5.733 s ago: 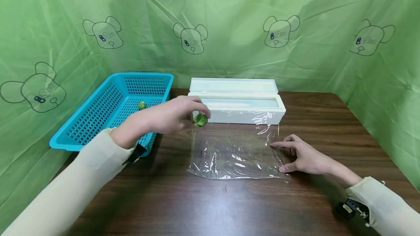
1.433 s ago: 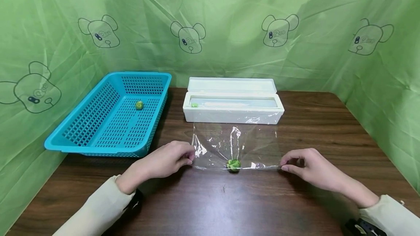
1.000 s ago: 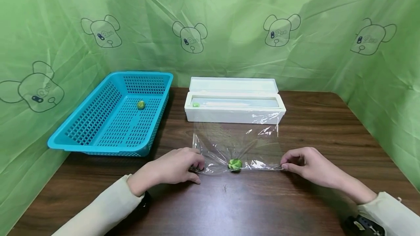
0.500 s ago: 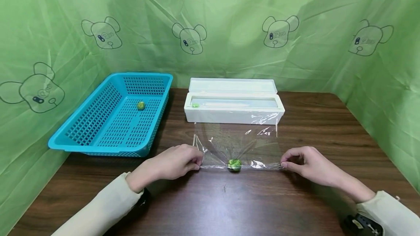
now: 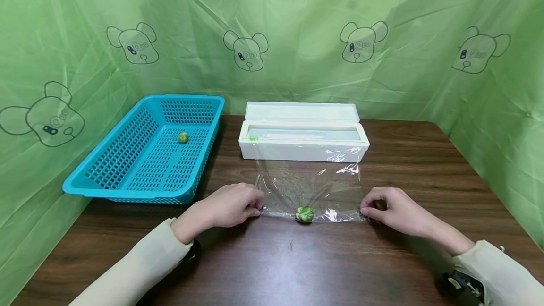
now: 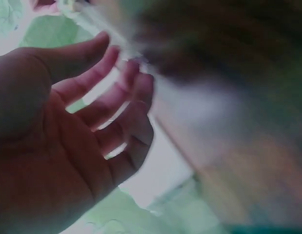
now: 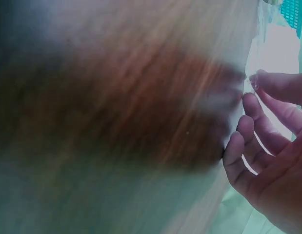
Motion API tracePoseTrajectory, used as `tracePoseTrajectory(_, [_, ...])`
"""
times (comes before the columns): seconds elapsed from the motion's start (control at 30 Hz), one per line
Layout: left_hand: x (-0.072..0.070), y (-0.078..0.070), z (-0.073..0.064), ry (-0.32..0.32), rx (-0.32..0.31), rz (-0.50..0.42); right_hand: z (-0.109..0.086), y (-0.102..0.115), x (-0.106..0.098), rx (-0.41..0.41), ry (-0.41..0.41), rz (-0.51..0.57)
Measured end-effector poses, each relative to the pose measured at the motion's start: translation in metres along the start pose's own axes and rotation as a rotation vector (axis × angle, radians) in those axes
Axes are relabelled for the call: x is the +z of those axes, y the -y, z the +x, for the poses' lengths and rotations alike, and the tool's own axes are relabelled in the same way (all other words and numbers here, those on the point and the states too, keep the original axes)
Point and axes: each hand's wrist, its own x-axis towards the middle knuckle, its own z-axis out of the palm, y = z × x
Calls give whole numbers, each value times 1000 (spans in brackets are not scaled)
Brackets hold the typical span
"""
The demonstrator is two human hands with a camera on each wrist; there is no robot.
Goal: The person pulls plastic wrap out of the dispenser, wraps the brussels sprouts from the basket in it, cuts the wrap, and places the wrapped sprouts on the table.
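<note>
A sheet of clear cling film (image 5: pixel 314 185) runs forward over the table from a white dispenser box (image 5: pixel 304 151) with its lid up. At the film's front edge sits a Brussels sprout (image 5: pixel 304 215), with the film folded over it and creased around it. My left hand (image 5: pixel 233 204) pinches the film's front left corner, and its curled fingers (image 6: pixel 141 87) show in the left wrist view. The front right corner is pinched between thumb and index finger of my right hand (image 5: pixel 395 210); in the right wrist view its thumb (image 7: pixel 280 87) meets the index fingertip.
A blue plastic basket (image 5: pixel 127 196) stands at the left with another Brussels sprout (image 5: pixel 182 137) inside. A small green slider (image 5: pixel 253 137) sits at the left end of the box. Green cloth (image 5: pixel 297 8) hangs behind the wooden table (image 5: pixel 293 268).
Earlier my left hand held the sprout above the flat film. Now the sprout lies under the folded front edge, and the left hand has regripped the film's left corner slightly further in.
</note>
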Motion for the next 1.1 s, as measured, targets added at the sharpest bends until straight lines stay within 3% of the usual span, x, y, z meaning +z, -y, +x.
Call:
tracePoseTrajectory(0.1, [-4, -15, -2, -11, 6, 69, 1, -1, 1, -1, -1, -10])
tracePoseTrajectory(0.23, [-5, -44, 1, -81, 126, 101, 1, -2, -1, 11, 2, -23])
tracePoseTrajectory(0.4, [6, -67, 24, -141, 235, 110, 1, -2, -3, 24, 4, -30])
tracePoseTrajectory(0.6, [18, -69, 50, -123, 225, 91, 2, -4, 1, 10, -1, -11])
tracePoseTrajectory(0.87, [21, -64, 62, -72, 181, -27, 3, 1, -2, 21, -25, -23])
tracePoseTrajectory(1.0, [18, -61, 65, -57, 183, -90, 6, 25, -1, -73, -115, -91])
tracePoseTrajectory(1.1, [17, -57, 68, -50, 190, -132, 11, 51, 8, -174, -133, -180])
